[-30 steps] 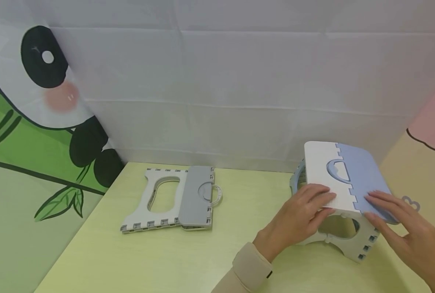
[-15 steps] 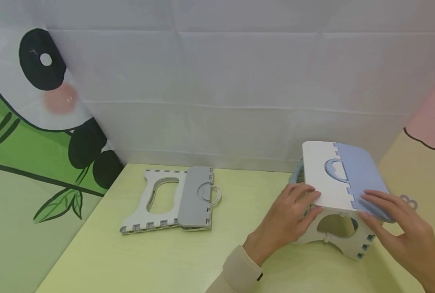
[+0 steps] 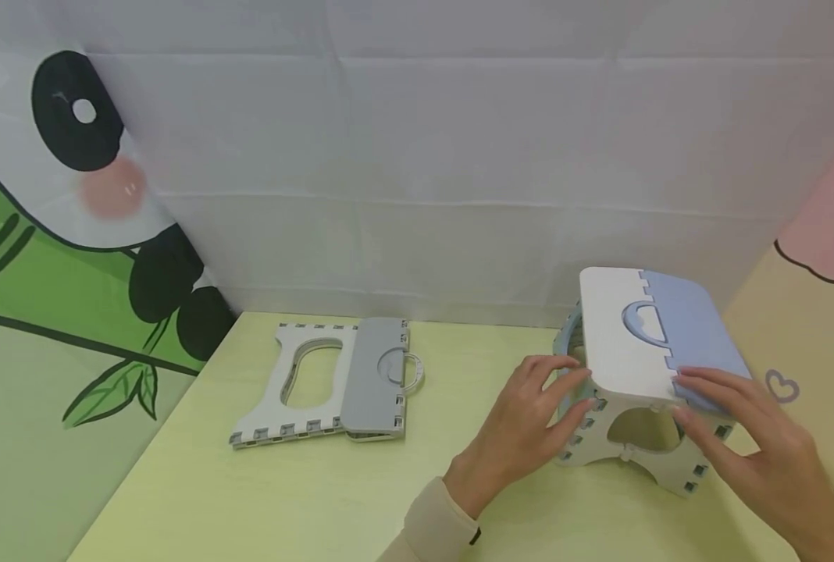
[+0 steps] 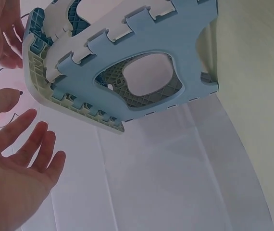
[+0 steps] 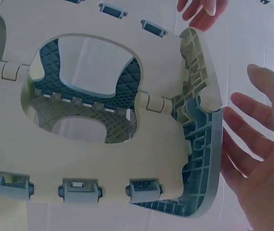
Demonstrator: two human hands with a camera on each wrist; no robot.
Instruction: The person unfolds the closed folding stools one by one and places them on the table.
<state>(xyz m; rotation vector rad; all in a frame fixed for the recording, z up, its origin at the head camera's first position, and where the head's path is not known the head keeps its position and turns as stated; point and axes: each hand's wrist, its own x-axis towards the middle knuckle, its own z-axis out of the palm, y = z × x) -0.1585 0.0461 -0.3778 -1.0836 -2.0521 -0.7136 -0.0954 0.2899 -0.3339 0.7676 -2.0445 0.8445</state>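
A white and blue folding step stool [image 3: 617,343] stands unfolded at the right of the table, its top flat and its legs spread. My left hand [image 3: 518,429] is beside the stool's near left corner with relaxed fingers; in the left wrist view those fingers [image 4: 40,147] are apart from the top's edge. My right hand [image 3: 761,453] is at the near right edge, fingertips over the blue half. From the right wrist view, its fingers [image 5: 245,134] lie loosely spread along the blue rim, gripping nothing. The underside's hinged white panel [image 5: 79,163] shows there.
A grey and white folding stool [image 3: 318,382] lies folded flat on the left of the yellow-green table [image 3: 304,499], its handle loop [image 3: 418,373] sticking out to the right. A pale cloth backdrop [image 3: 389,156] hangs behind the table, with printed cartoon walls at both sides.
My left hand has slid left off the stool's top to beside its corner. My right hand has shifted slightly left along the near edge. The stool stays nearly in place.
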